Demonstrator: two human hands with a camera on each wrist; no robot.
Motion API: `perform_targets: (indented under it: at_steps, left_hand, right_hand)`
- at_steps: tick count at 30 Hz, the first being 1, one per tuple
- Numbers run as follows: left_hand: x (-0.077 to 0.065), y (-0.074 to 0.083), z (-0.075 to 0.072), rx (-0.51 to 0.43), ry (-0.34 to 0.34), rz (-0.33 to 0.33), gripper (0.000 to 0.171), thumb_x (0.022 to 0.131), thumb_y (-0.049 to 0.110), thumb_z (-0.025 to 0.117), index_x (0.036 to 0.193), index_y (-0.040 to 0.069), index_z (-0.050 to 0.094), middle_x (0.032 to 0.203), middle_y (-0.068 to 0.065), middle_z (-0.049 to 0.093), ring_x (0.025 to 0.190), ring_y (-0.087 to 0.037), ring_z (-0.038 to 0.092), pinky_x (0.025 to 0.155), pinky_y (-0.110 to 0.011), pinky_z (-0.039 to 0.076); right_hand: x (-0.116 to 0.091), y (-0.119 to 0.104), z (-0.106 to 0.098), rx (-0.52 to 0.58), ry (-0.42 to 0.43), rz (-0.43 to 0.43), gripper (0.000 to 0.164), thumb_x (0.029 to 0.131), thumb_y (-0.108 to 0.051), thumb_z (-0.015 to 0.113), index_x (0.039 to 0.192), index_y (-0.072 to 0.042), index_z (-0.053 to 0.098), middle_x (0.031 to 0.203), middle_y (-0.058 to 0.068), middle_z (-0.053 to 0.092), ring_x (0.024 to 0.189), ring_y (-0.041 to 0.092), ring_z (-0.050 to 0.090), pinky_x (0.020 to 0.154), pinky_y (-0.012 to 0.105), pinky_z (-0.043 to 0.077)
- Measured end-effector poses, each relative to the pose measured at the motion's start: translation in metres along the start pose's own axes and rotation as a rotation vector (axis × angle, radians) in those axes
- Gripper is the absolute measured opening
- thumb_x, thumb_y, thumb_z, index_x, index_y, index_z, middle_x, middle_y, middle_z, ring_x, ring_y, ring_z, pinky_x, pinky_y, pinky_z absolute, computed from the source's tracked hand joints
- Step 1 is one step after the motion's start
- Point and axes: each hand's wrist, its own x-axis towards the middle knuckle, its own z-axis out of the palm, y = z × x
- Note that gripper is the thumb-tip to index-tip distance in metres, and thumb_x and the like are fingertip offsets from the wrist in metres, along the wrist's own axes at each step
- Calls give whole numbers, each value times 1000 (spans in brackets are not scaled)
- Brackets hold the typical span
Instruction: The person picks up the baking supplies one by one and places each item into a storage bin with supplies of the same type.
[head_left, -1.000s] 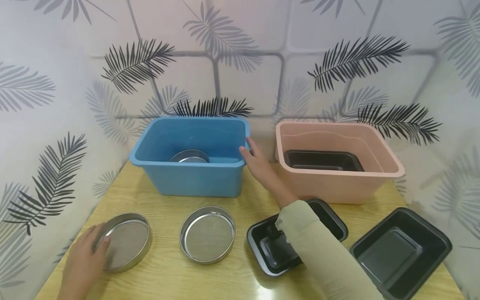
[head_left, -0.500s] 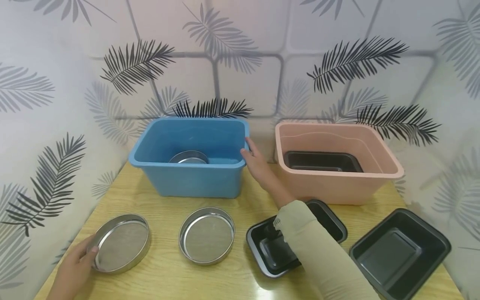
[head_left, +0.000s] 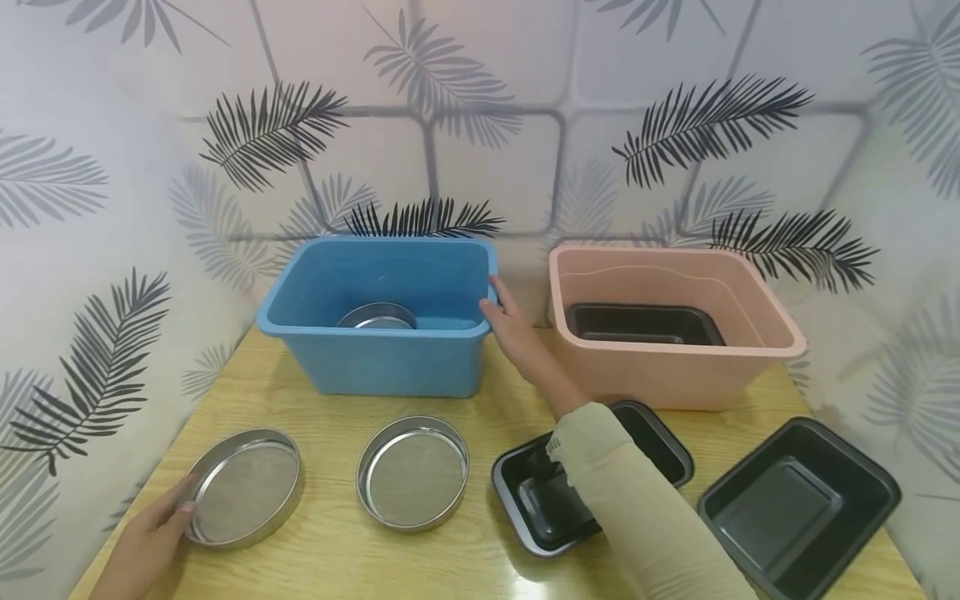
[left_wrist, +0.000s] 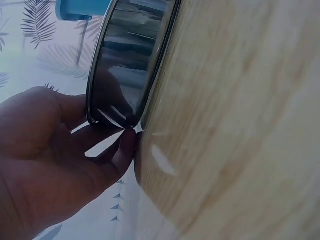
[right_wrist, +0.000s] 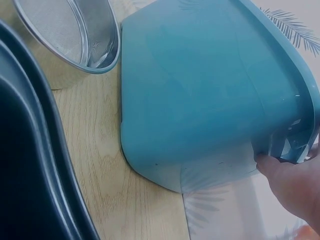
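Observation:
My left hand (head_left: 146, 537) pinches the near left edge of a round metal cake pan (head_left: 247, 492) lying on the table. In the left wrist view, the thumb and fingertips meet at the edge of the shiny pan (left_wrist: 127, 55). My right hand (head_left: 513, 329) grips the right end of a blue plastic tub (head_left: 390, 358). Its thumb lies on the outside under the rim in the right wrist view, and the other fingers are mostly hidden. Inside the tub sits another round pan (head_left: 377, 313). A second round pan (head_left: 412, 475) lies in front of the tub.
A pink tub (head_left: 652, 375) with a dark rectangular pan (head_left: 637, 321) inside stands at the back right. Dark loaf pans (head_left: 547, 500) lie under my right forearm. Another dark rectangular pan (head_left: 802, 500) is at the table's (head_left: 315, 567) right edge. A patterned wall (head_left: 495, 167) stands behind.
My left hand has slid back toward the lower left, from over the round pan's rim to its outer edge. My right hand keeps its place on the blue tub.

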Motion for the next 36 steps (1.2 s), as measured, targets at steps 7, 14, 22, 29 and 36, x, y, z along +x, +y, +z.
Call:
perform_targets:
  at_steps: [7, 14, 22, 29, 36]
  left_hand:
    - [-6, 1, -6, -120, -4, 11, 60, 111, 37, 24, 160, 8, 4, 162, -32, 7, 142, -61, 15, 110, -71, 23]
    - [-9, -12, 0, -358, 4, 111, 63, 110, 22, 41, 158, -4, 9, 158, -30, 30, 100, 9, 62, 85, -22, 59]
    - [-6, -20, 5, -731, -74, 294, 67, 106, 11, 52, 158, -5, 12, 125, 35, 53, 106, 4, 65, 84, -29, 61]
    - [-8, -10, 4, -722, -12, 208, 68, 106, 21, 54, 161, 7, 17, 153, 18, 39, 106, 7, 64, 86, -27, 60]
    - [-8, 10, -9, -817, 31, 356, 60, 106, 11, 52, 160, 10, 26, 146, 21, 49, 111, 5, 64, 86, -25, 59]
  right_hand:
    - [1, 1, -1, 18, -2, 14, 61, 108, -37, 42, 163, -25, 18, 170, 3, 14, 156, 22, 13, 126, 45, 19]
    - [-2, -3, 1, 50, -13, 25, 60, 109, -34, 41, 163, -22, 18, 170, 3, 14, 156, 22, 14, 126, 44, 22]
    - [4, 3, -1, 63, -35, 42, 60, 110, -32, 39, 163, -23, 13, 170, 1, 10, 157, 20, 10, 126, 43, 19]
    - [0, 1, -1, 67, -33, 26, 60, 110, -34, 39, 163, -25, 15, 170, 1, 12, 156, 20, 12, 126, 43, 21]
    - [0, 2, -1, 72, -23, 7, 60, 109, -34, 41, 163, -24, 16, 170, 2, 13, 156, 22, 14, 126, 46, 22]
